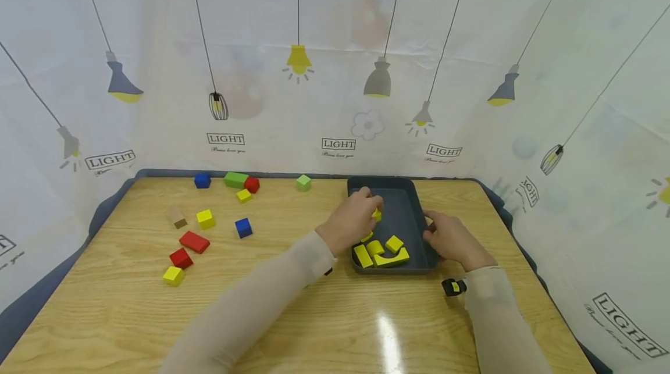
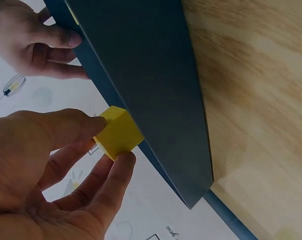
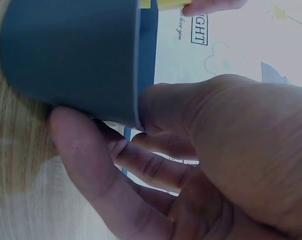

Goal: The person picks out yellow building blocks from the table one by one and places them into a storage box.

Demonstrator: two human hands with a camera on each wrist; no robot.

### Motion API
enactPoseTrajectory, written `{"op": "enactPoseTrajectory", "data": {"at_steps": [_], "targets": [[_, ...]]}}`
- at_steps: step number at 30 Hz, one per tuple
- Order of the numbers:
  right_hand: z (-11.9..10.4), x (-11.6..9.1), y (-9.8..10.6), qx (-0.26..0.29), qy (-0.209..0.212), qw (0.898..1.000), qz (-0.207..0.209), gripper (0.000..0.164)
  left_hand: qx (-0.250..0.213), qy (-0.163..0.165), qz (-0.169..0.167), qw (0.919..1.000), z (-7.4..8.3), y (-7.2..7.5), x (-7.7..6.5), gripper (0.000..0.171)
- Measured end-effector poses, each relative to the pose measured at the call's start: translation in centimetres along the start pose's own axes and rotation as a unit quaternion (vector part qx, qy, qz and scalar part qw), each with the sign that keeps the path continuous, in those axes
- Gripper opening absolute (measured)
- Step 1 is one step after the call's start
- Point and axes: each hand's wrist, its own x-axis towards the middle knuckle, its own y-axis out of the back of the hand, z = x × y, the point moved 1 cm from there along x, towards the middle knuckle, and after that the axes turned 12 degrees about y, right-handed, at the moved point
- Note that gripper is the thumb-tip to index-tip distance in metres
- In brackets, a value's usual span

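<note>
My left hand (image 1: 349, 220) pinches a yellow block (image 2: 118, 134) between thumb and fingertips, over the dark grey tray (image 1: 402, 208). In the left wrist view the block shows just at the tray's rim, partly hidden by the tray wall. My right hand (image 1: 454, 240) grips the tray's right side near the front corner. In the right wrist view its thumb (image 3: 173, 102) lies over the rim, and the index finger presses low on the outside. Inside the tray's near end lie several yellow pieces, among them an arch block (image 1: 391, 258), a rectangular block (image 1: 363, 256) and a cube (image 1: 394, 243).
Left of the tray, loose blocks are scattered on the wooden table (image 1: 282, 316): a red block (image 1: 195, 242), a blue cube (image 1: 243, 227), a yellow cube (image 1: 206, 219), a light green cube (image 1: 303, 182) and several others. A printed curtain (image 1: 272, 106) hangs behind the table's far edge.
</note>
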Motion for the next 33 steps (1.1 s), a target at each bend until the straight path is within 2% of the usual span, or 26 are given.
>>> {"op": "enactPoseTrajectory", "data": {"at_steps": [10,15,20,25,33], "targets": [[-0.1,0.0,0.0,-0.004,0.005,1.000,-0.001,0.060,0.027,-0.008,-0.018,0.9994,0.7,-1.3,0.3,0.030],[-0.1,0.0,-0.1,0.001,0.004,1.000,-0.003,0.061,0.029,-0.005,-0.021,0.9993,0.6,-1.1,-0.1,0.031],[0.0,0.0,-0.1,-0.002,0.004,1.000,0.000,0.060,0.016,-0.001,-0.009,0.9998,0.2,-0.4,-0.5,0.030],[0.1,0.0,-0.1,-0.002,-0.001,1.000,-0.002,0.060,0.022,0.006,0.013,0.9996,-1.0,0.3,-1.1,0.027],[0.0,0.1,0.0,-0.002,-0.004,1.000,-0.007,0.060,0.028,0.021,0.056,0.9978,-4.5,2.0,-2.3,0.026]]}}
